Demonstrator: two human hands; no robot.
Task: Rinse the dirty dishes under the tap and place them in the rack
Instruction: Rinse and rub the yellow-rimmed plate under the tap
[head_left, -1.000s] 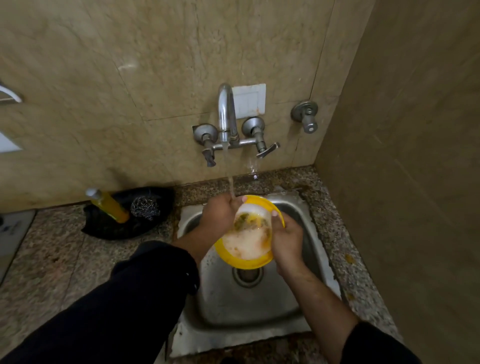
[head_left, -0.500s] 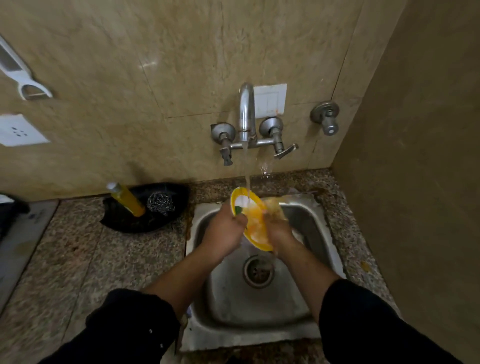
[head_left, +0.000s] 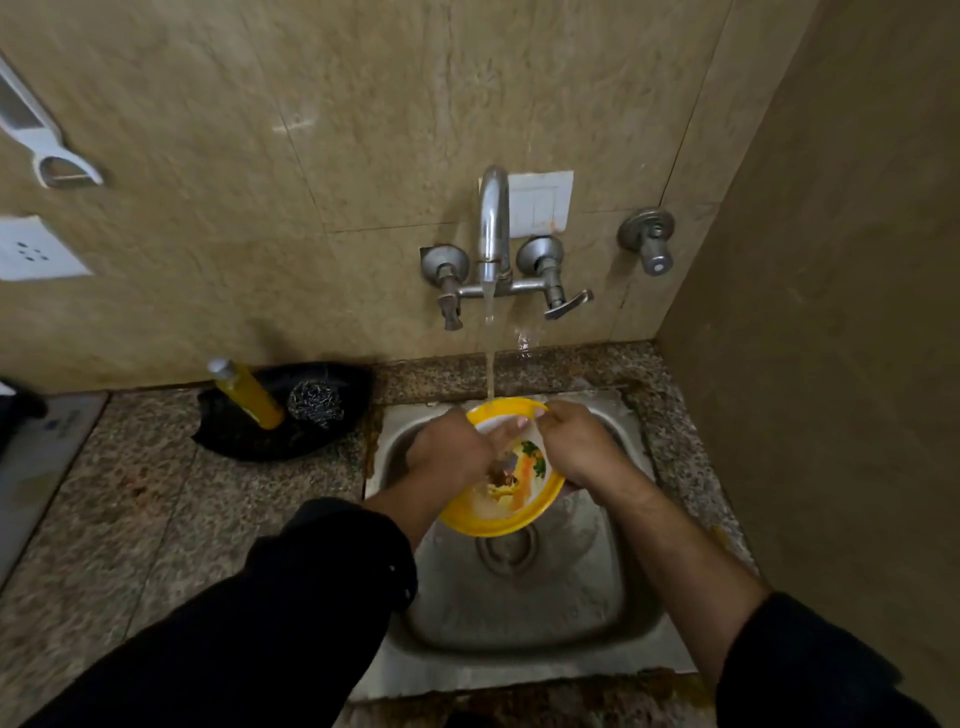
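- Sleeves (head_left: 291, 613), black, enter from the near edge on both sides; bare forearms reach out over the sink (head_left: 519, 629).
- Sink is steel, set into a speckled stone bench (head_left: 130, 493); drain (head_left: 506, 552) lies just nearer than the plate.
- Plate (head_left: 493, 527): yellow rim, white face with a coloured print and brownish smears. Held above the basin, tilted, near edge lower, far edge under the water.
- Left hand (head_left: 449, 457) grips the plate's left rim, fingers reaching across the upper face.
- Right hand (head_left: 576, 449) grips the right and far rim, fingers curled over the edge. The two hands sit close together, fingertips nearly meeting at the plate's far side.
- Water (head_left: 489, 353) falls in a thin stream onto the plate's far rim.
- Left of the sink, against the wall: black tray (head_left: 260, 447) holding a yellow bottle (head_left: 249, 388), leaning left, and a steel scrubber (head_left: 314, 400) just beside it.
- Tap (head_left: 493, 223) is wall-mounted, running, with a handle on each side.
- Further right on the wall, a separate valve (head_left: 649, 244); behind the spout, a white switch plate (head_left: 540, 202); far left, a white socket (head_left: 36, 249).
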